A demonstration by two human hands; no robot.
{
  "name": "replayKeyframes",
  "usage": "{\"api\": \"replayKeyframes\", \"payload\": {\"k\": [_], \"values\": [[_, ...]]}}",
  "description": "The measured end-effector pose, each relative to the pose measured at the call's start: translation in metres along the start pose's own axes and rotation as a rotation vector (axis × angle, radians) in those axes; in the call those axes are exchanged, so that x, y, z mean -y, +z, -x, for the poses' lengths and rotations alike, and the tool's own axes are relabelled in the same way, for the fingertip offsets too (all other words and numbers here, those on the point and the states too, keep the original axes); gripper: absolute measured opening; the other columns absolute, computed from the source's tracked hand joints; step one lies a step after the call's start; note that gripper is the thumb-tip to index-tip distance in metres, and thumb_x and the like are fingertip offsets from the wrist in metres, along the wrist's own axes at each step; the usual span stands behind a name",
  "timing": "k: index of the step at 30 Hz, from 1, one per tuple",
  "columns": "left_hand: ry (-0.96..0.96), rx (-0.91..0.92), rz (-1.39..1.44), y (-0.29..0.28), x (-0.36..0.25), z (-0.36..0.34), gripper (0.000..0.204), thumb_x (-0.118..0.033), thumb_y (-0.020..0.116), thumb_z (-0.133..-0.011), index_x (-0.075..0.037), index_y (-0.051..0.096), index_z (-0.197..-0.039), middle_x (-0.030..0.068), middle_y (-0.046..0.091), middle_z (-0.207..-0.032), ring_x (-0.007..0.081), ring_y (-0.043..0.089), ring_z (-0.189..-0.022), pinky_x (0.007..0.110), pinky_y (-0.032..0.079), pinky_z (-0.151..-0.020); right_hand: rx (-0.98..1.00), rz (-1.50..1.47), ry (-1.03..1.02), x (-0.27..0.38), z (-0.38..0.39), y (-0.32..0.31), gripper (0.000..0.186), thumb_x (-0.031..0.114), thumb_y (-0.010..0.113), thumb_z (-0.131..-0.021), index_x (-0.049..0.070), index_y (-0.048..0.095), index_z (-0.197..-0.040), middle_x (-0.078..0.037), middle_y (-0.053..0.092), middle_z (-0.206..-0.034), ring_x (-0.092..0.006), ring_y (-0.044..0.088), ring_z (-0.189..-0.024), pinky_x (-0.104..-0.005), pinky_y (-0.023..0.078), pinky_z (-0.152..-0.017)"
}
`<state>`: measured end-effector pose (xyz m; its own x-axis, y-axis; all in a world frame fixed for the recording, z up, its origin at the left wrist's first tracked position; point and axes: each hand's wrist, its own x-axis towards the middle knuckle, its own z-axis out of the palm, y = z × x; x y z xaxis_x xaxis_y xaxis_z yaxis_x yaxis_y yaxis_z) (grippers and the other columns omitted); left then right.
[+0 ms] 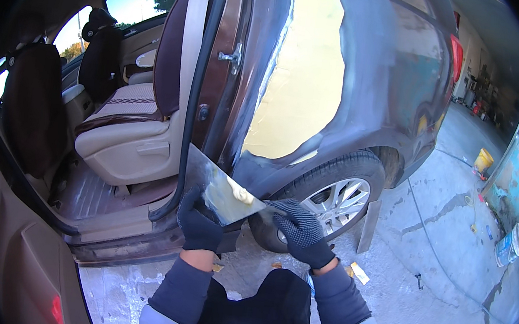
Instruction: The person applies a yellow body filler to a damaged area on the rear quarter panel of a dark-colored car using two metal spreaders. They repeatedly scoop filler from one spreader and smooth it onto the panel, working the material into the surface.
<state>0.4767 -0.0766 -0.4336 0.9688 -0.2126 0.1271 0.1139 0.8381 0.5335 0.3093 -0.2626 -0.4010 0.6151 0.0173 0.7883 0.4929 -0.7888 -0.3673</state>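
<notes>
As left hand (200,224) holds plate (216,189), putty (240,193) atop, labelled bucket (511,246) rightward

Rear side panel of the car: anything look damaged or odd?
Yes. A large, uneven pale-yellow patch sits on the panel above the rear wheel, ringed by dull grey, blotchy areas, unlike the brown door frame.
</notes>
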Motion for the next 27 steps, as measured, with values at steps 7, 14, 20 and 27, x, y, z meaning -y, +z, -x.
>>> {"api": "replayKeyframes", "payload": {"k": [7,14,20,27], "values": [[-0.198,0.033,0.181,0.004,-0.002,-0.016,0.034,-0.025,0.062,-0.099,-0.004,0.067,-0.125,0.0099,0.068,-0.128,0.0292,0.060,-0.126,0.045,0.042,-0.115,-0.626,0.471,0.301,-0.090,-0.029,-0.034,0.038,0.001,0.058,-0.096,0.005,0.071,-0.132,-0.019,0.067,-0.122,-0.0380,0.061,-0.114,-0.0449,0.048,-0.103],[-0.147,0.082,0.156,0.002,0.004,-0.012,0.044,-0.027,0.060,-0.100,-0.002,0.064,-0.135,0.0106,0.064,-0.135,0.0294,0.057,-0.131,0.045,0.039,-0.119,-0.435,0.465,0.043,-0.070,-0.019,0.038,0.043,-0.002,0.063,-0.085,0.012,0.076,-0.124,-0.017,0.063,-0.119,-0.0384,0.060,-0.111,-0.0487,0.050,-0.097],[-0.129,0.099,0.077,0.010,0.008,0.006,0.035,-0.025,0.062,-0.099,-0.003,0.066,-0.127,0.0082,0.066,-0.126,0.0272,0.061,-0.123,0.044,0.044,-0.113,-0.408,-0.255,0.417,-0.026,-0.010,0.010,0.035,0.001,0.060,-0.095,0.006,0.074,-0.127,-0.016,0.068,-0.121,-0.0284,0.067,-0.104,-0.0400,0.054,-0.091],[-0.087,-0.015,0.091,0.024,0.008,0.016,0.030,-0.023,0.064,-0.098,-0.005,0.068,-0.121,0.0072,0.069,-0.121,0.0260,0.063,-0.120,0.042,0.045,-0.111,-0.056,-0.031,0.164,-0.016,0.014,-0.015,0.027,0.009,0.061,-0.103,0.001,0.071,-0.127,-0.018,0.072,-0.117,-0.0300,0.069,-0.103,-0.0377,0.054,-0.092]]}}
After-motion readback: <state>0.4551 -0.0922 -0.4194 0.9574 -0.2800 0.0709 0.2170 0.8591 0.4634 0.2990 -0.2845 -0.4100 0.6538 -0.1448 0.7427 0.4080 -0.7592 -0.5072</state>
